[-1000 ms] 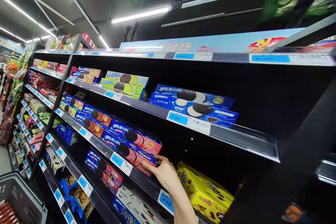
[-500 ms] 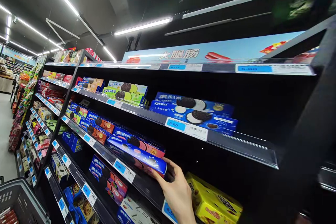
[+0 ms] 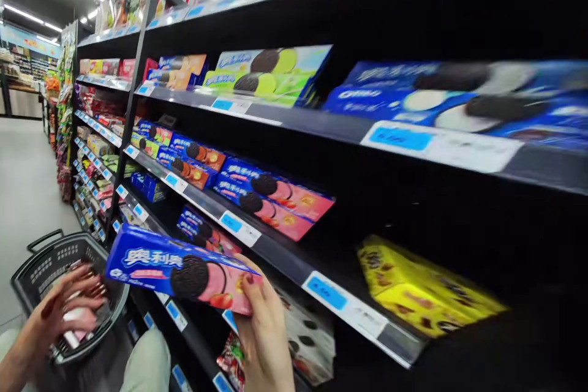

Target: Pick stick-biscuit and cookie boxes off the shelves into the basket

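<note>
My right hand (image 3: 264,334) is closed on the end of a long blue and pink cookie box (image 3: 181,268) and holds it level in front of the shelves, off the shelf. More boxes of the same kind (image 3: 275,196) lie on the middle shelf above and behind it. My left hand (image 3: 67,309) reaches into the dark shopping basket (image 3: 43,260) at the lower left, its fingers spread over a pale packet inside; motion smears it.
Black shelving (image 3: 331,128) runs along the right, stocked with blue, green and yellow cookie boxes (image 3: 422,288) behind price strips. The aisle floor (image 3: 22,177) opens to the left, with more racks far back.
My right hand has pulled the pink cookie box off the middle shelf and brought it down and left toward the basket. The view has swung downward, and my left hand has come into sight.
</note>
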### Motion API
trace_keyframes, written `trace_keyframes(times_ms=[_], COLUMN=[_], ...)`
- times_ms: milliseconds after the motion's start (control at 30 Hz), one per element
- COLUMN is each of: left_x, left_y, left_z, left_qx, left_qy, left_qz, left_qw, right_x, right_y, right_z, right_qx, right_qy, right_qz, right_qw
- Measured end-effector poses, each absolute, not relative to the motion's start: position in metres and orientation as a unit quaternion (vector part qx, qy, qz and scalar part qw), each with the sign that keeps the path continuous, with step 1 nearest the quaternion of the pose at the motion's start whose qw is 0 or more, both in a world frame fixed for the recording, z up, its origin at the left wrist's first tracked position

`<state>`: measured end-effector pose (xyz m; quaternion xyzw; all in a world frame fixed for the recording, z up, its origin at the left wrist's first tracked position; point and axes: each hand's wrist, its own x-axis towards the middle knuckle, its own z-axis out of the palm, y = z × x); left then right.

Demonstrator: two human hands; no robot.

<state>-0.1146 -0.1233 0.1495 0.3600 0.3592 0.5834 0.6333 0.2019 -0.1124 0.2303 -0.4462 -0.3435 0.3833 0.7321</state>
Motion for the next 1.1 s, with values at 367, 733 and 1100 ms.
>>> trace_keyframes(times_ms=[367, 733, 1100], left_x=[-0.115, -0.122, -0.13], left_y=[-0.129, -0.13, -0.134], left_z=[0.148, 0.145, 0.14], left_qx=[0.313, 0.403, 0.515], left_qy=[0.473, 0.487, 0.426], left_qz=[0.585, 0.592, 0.574], left_qw=[0.579, 0.5, 0.473], right_x=[0.157, 0.174, 0.192], right_y=[-0.111, -0.119, -0.127], right_z=[0.168, 0.14, 0.138], right_qx=[-0.493, -0.401, -0.302], right_qy=[-0.297, -0.433, -0.599], right_qz=[0.544, 0.509, 0.394], right_qw=[0.61, 0.627, 0.629])
